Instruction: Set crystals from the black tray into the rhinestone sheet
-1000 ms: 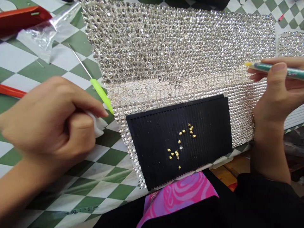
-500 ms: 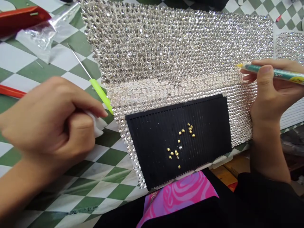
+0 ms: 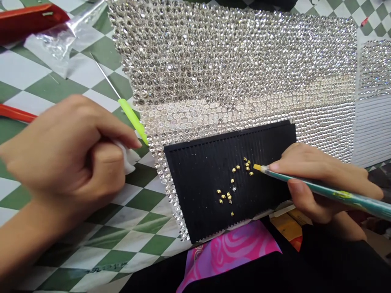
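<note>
My right hand pinches a green picker pen with a yellow tip. That tip is just beside a small cluster of gold-backed rhinestones on a ridged black tray. More loose stones lie farther left on the tray, a clear one among them. Under the tray spreads a sheet of silver rhinestones, with a paler band across it. My left hand is closed around a crumpled white tissue, left of the sheet, and mostly hides it.
An awl with a lime-green handle lies against the sheet's left edge. At the upper left are a red object and a clear plastic bag. Another sheet of stones lies at the right. A green-and-white checked cloth covers the table.
My right hand has brought the picker pen down and left, from over the rhinestone sheet to the gold stones on the tray. My left hand stays closed in nearly the same place.
</note>
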Tool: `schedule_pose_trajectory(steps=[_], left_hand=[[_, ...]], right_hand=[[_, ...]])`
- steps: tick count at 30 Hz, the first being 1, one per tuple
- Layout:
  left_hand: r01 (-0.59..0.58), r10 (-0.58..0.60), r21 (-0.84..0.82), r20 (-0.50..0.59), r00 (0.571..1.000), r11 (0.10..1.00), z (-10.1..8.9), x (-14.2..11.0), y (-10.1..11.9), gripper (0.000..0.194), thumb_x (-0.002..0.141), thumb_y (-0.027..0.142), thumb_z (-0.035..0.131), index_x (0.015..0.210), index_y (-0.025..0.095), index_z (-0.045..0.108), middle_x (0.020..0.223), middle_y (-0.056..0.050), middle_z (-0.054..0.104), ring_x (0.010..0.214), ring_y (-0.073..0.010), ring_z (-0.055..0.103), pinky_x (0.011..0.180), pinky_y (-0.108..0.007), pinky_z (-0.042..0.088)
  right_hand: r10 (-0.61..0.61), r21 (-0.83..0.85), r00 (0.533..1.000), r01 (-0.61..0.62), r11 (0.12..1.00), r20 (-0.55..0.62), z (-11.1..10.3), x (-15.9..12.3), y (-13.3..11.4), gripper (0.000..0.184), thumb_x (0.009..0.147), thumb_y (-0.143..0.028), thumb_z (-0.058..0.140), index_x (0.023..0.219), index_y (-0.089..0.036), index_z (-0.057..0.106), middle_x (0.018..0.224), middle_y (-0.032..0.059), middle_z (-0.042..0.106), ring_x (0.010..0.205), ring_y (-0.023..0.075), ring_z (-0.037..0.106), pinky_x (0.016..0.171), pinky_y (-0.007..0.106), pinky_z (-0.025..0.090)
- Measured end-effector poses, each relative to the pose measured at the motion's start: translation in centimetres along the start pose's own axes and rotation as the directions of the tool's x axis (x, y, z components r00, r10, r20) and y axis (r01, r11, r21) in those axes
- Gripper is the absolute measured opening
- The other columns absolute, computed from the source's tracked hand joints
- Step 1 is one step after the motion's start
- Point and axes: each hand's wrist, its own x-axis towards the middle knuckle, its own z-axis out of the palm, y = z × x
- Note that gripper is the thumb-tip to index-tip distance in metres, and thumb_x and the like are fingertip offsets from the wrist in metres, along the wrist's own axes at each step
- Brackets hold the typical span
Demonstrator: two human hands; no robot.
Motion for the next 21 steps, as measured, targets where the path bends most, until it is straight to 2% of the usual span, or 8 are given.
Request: schedule_pose_trajectory(steps=[4,8,13,16,21], left_hand=[[0.016,-0.016,-0.012,-0.017,1.0,1.0,0.1,0.0,0.0,0.021,0.057,0.027,0.039,0.056,0.018,0.058,0.052,0.001,0.052,0.055,-0.0037,0.047,0.059,-0.022,0.035],[0.072,-0.073,-0.013,-0.038,0.997,0.997,0.3,0.0,0.2,0.023,0.056,0.029,0.038,0.052,0.018,0.058,0.049,0.0,0.051,0.058,-0.0062,0.052,0.06,-0.023,0.037],[0.082,-0.083,-0.012,-0.047,0.995,0.997,0.2,0.0,0.6,0.024,0.056,0.029,0.037,0.055,0.018,0.058,0.051,0.001,0.05,0.057,-0.0051,0.049,0.061,-0.023,0.037],[0.113,-0.112,0.0,-0.023,0.993,0.994,0.0,0.0,0.5,0.022,0.058,0.028,0.037,0.055,0.019,0.057,0.052,0.002,0.05,0.053,-0.0034,0.043,0.061,-0.023,0.036],[0.097,-0.097,0.011,-0.003,0.995,0.995,0.3,-0.2,0.5,0.022,0.057,0.028,0.037,0.055,0.019,0.057,0.053,0.001,0.052,0.059,-0.0058,0.051,0.061,-0.024,0.037]], right_hand=[[-0.033,0.014,0.995,0.032,0.999,0.09,-0.3,-0.1,0.7,0.024,0.079,-0.004,0.057,0.1,-0.01,0.066,0.078,0.005,0.067,0.069,0.0121,0.063,0.057,0.028,0.052],[-0.093,0.055,0.995,0.092,0.994,0.03,0.1,-0.7,1.2,0.025,0.078,-0.008,0.062,0.102,-0.009,0.067,0.084,0.0071,0.069,0.073,0.0138,0.064,0.058,0.029,0.053],[-0.131,0.087,0.991,0.129,0.988,0.016,0.9,-0.5,1.1,0.018,0.077,-0.005,0.062,0.094,-0.001,0.068,0.077,0.0099,0.068,0.07,0.0138,0.065,0.057,0.028,0.052],[-0.129,0.09,0.991,0.126,0.988,0.032,0.9,-0.3,1.1,0.018,0.078,-0.006,0.062,0.095,-0.002,0.067,0.077,0.0092,0.068,0.071,0.0139,0.065,0.058,0.028,0.052],[-0.101,0.086,0.994,0.097,0.992,0.051,0.2,0.1,0.9,0.018,0.081,-0.006,0.059,0.098,-0.005,0.066,0.079,0.0073,0.068,0.072,0.0119,0.065,0.061,0.026,0.053]])
